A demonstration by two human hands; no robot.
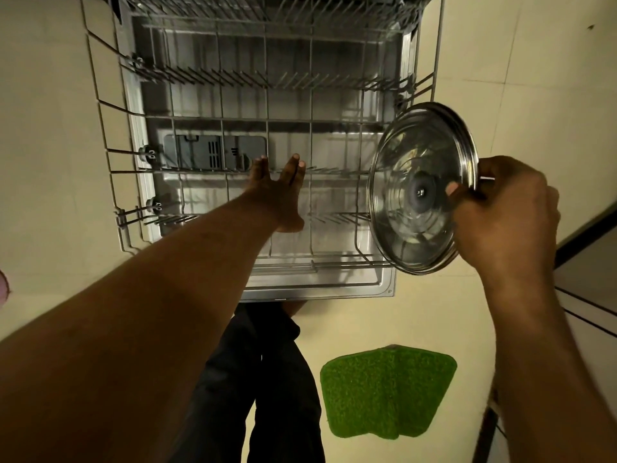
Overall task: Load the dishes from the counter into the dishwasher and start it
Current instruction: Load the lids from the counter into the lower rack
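The dishwasher's lower wire rack (207, 120) is pulled out over the open door (320, 289) and holds no dishes. My right hand (504, 215) grips a round glass pot lid (422, 188) with a steel rim by its edge, held tilted on edge over the rack's right side. My left hand (278, 192) reaches into the middle of the rack with fingers spread, resting on or just above the tines, holding nothing. The upper rack (267, 15) shows at the top.
A green mat (387, 392) lies on the pale floor to the right of my legs (263, 379). The detergent dispenser (213, 152) sits in the door under the rack. Cabinet edges (587, 262) run along the right.
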